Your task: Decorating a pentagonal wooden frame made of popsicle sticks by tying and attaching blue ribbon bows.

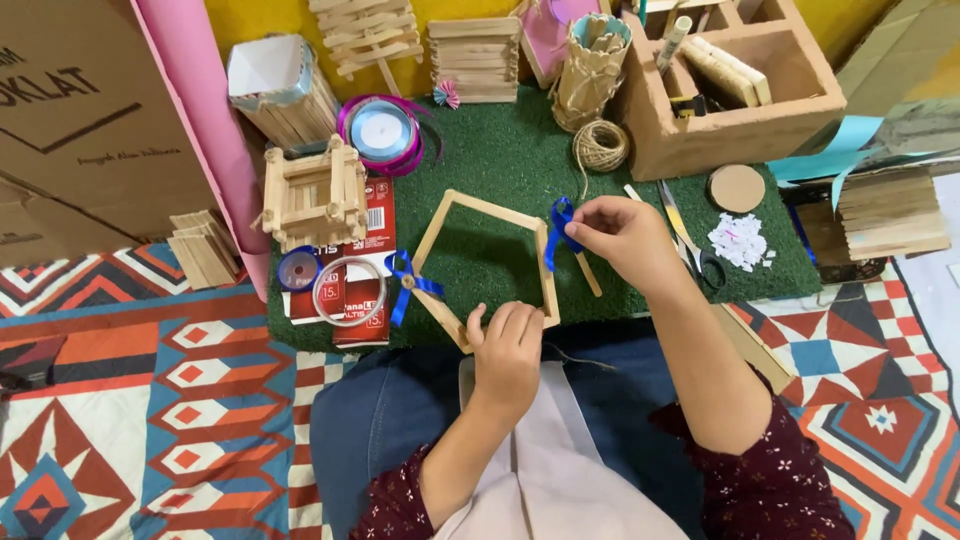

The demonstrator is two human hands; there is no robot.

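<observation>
A pentagon-shaped frame of wooden craft sticks (478, 205) lies on a green turf mat (510, 160) in front of me. My left hand (507, 347) presses down on the frame's near corner. At the frame's right corner my right hand (620, 237) pinches a blue ribbon bow (560, 225). A second blue ribbon bow (408, 285) sits on the frame's left corner.
On the mat stand a small stick-built box (312, 195), a purple ribbon spool (383, 132), a ball of twine (600, 146), tape rolls (348, 290), scissors (700, 255) and white paper scraps (742, 240). A wooden organiser box (740, 90) is at the back right.
</observation>
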